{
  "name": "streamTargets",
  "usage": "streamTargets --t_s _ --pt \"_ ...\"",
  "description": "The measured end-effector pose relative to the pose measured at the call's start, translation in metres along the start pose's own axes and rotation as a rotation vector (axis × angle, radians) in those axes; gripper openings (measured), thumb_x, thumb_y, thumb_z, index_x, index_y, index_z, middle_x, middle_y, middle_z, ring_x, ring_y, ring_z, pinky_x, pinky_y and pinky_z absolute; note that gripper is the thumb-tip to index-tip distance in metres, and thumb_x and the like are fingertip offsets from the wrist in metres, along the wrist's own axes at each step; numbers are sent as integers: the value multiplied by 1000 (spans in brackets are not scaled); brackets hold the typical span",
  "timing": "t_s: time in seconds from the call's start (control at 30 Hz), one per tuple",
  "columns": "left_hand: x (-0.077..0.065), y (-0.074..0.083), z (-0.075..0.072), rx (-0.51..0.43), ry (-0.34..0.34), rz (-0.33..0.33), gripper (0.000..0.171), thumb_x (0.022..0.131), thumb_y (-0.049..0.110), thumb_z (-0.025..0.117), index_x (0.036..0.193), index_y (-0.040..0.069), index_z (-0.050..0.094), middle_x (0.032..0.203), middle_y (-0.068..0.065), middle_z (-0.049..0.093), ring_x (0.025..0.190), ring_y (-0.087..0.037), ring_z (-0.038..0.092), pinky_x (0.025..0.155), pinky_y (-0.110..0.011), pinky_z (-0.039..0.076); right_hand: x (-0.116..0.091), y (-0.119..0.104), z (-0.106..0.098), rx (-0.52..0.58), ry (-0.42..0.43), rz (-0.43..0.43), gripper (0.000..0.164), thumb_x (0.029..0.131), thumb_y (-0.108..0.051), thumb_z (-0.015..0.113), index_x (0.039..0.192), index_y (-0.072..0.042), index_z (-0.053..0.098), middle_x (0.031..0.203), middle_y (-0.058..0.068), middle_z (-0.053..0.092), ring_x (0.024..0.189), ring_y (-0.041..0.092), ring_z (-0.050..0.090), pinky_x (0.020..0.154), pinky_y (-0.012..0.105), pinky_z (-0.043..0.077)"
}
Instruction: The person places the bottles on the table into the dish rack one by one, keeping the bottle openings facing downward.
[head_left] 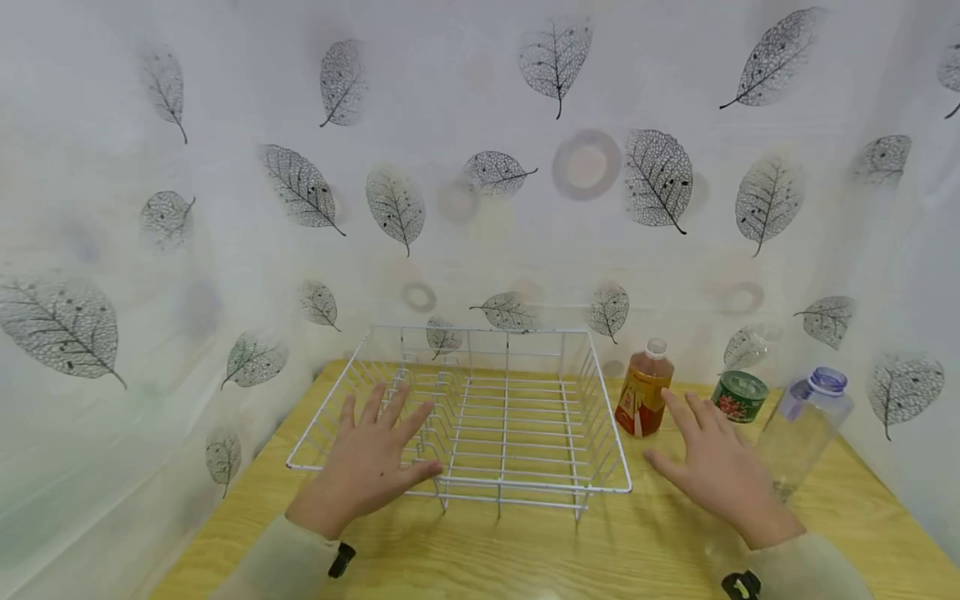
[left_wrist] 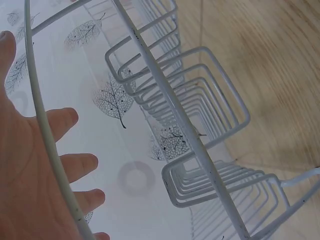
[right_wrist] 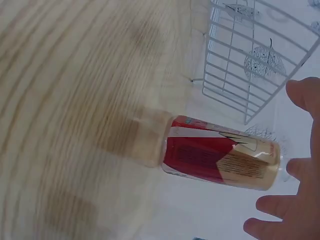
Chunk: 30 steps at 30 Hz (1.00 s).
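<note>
A white wire dish rack stands on the wooden table. My left hand is spread above the rack's left front part, fingers straight and holding nothing. In the left wrist view, that hand appears beyond a rim wire of the rack; whether it touches the wire, I cannot tell. My right hand hovers right of the rack with its fingers extended. Closest to it is a bottle of amber drink with a red and yellow label, upright and not gripped. In the right wrist view, the bottle shows near the fingertips.
A green can stands right of the drink bottle. Farther right, a clear bottle with a purple neck is partly behind my right hand. A leaf-patterned curtain closes off the back and sides of the wooden table.
</note>
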<state>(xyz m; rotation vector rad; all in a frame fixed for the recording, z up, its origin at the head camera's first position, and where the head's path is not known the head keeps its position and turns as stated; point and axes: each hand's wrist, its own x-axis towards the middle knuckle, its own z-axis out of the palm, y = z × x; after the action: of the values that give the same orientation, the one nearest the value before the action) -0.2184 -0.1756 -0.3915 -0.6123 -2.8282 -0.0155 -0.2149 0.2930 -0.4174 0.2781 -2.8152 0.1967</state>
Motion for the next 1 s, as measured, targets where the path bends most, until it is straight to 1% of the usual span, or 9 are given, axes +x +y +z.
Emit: streamTargets --t_s 0.07,0.2,0.3,0.4,0.5,0.57,0.67,0.83,1.0 --pt "1 1 -1 -6 4 1 88 89 78 50 161 30 32 167 -14 12 151 -44 4 113 -74 3 6 3 4 103 -32 38 105 92 -70 56 163 -5 14 154 37 28 133 61 33 102 76 30" --pt "2 3 -2 -7 5 5 87 90 77 50 161 30 31 166 -15 13 151 -44 5 113 -74 3 20 9 12 323 -75 122 117 90 -65 65 161 2 1 153 42 24 134 63 30 102 77 29" --pt "2 4 -1 -9 3 12 87 90 78 48 161 29 31 166 -15 13 151 -44 6 113 -74 2 29 14 18 427 -94 175 120 90 -60 69 159 6 -3 153 44 20 134 64 27 102 77 28" --pt "1 4 -1 -10 -3 19 88 90 81 41 161 29 31 166 -15 12 151 -44 5 114 -73 1 35 19 24 491 -118 227 120 90 -57 70 158 8 -5 153 45 18 134 64 26 102 77 29" --pt "1 5 0 6 -4 24 90 89 84 32 161 29 30 166 -16 13 151 -43 6 114 -73 3 41 22 30 552 -146 274 119 92 -55 69 158 6 -7 153 45 18 135 63 27 102 76 30" --pt "1 5 0 13 -2 26 91 89 85 30 161 29 31 166 -16 14 151 -44 7 114 -73 5 43 24 32 586 -163 294 118 93 -54 68 158 5 -9 153 45 18 136 63 27 103 76 30" --pt "1 6 -1 13 -3 27 90 89 84 30 161 29 31 166 -16 15 151 -44 8 114 -73 6 48 25 35 620 -180 304 116 94 -53 67 158 5 -12 154 45 17 137 62 26 103 76 30" --pt "2 6 -2 16 -3 28 89 90 83 32 161 29 32 166 -15 16 151 -44 11 113 -74 8 56 26 42 677 -186 314 115 94 -50 69 159 2 -10 156 42 17 139 59 25 106 74 29" --pt "3 6 -2 2 -4 25 89 90 83 33 161 28 32 166 -15 14 151 -44 10 114 -73 6 63 27 46 716 -197 345 114 94 -49 69 159 2 -10 155 42 19 140 59 25 109 73 26"
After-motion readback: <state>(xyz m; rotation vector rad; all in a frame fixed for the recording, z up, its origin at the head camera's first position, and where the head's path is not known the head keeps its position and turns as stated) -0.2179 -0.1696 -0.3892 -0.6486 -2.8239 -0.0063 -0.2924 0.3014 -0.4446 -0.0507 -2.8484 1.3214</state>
